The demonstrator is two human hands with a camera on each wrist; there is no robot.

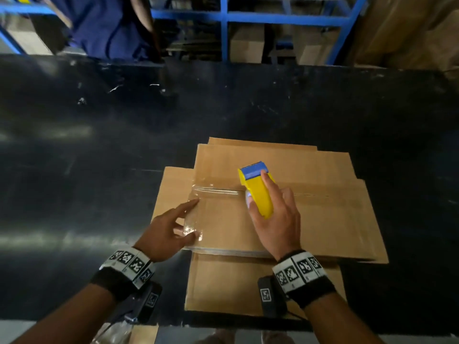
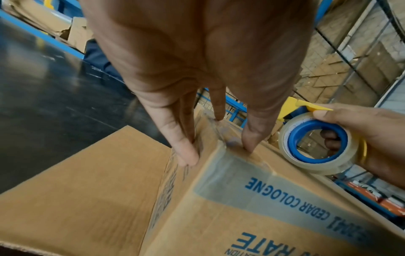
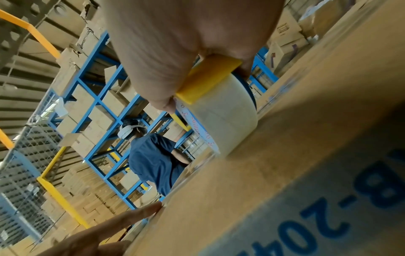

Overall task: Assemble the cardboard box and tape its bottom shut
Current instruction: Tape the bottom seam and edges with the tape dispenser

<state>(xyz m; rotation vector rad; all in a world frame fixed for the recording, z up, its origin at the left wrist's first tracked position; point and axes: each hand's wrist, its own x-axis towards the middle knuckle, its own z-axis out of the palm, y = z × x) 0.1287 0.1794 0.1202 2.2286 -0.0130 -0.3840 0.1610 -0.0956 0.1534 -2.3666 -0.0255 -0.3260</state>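
The right hand [image 1: 278, 219] grasps the yellow tape dispenser [image 1: 258, 188] at frame centre. The left hand [image 1: 169, 232], fingers straight, presses the tape [image 1: 213, 194] end on the cardboard box [image 1: 323, 219], which stands on the black table [image 1: 99, 145]. If this pressing weakens, the pull could lift the tape and wrinkle it.

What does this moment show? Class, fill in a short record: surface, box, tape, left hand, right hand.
surface: black table
box: cardboard box, bottom flaps folded shut, facing up
tape: clear tape laid along the left part of the seam
left hand: left hand presses the tape end at the box's left edge with straight fingers
right hand: right hand grips the yellow tape dispenser on the seam
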